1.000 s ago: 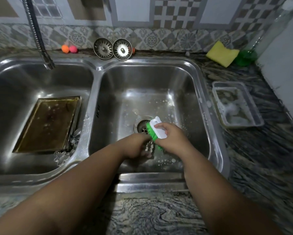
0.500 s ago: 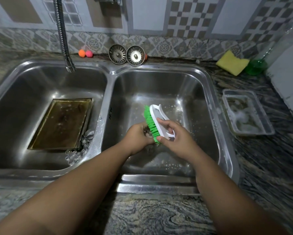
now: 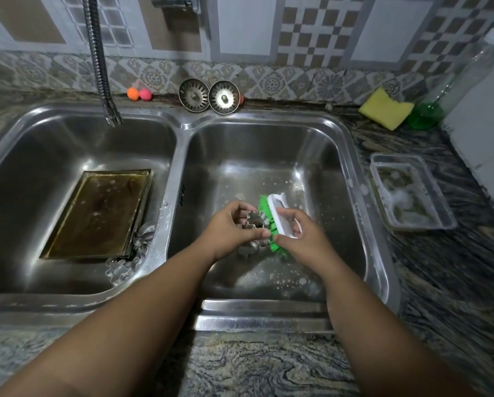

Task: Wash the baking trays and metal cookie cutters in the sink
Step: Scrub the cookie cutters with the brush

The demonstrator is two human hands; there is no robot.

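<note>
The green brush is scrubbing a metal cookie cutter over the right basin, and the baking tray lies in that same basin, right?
Not quite: the head view shows the baking tray in the left basin. The green brush does scrub the cookie cutter over the right basin.

Both bare forearms reached in from the lower edge and converged toward the middle, wrists roughly straight. The left hand (image 3: 231, 227) was turned with its back to the left, fingers and thumb curled round a small metal cookie cutter (image 3: 256, 221) and pinching it at its rim. The right hand (image 3: 300, 239) was just beside it, back of the hand upward, fingers wrapped over the handle of a scrubbing brush (image 3: 278, 213). The two hands were close together, their thumb tips nearly meeting.
</note>
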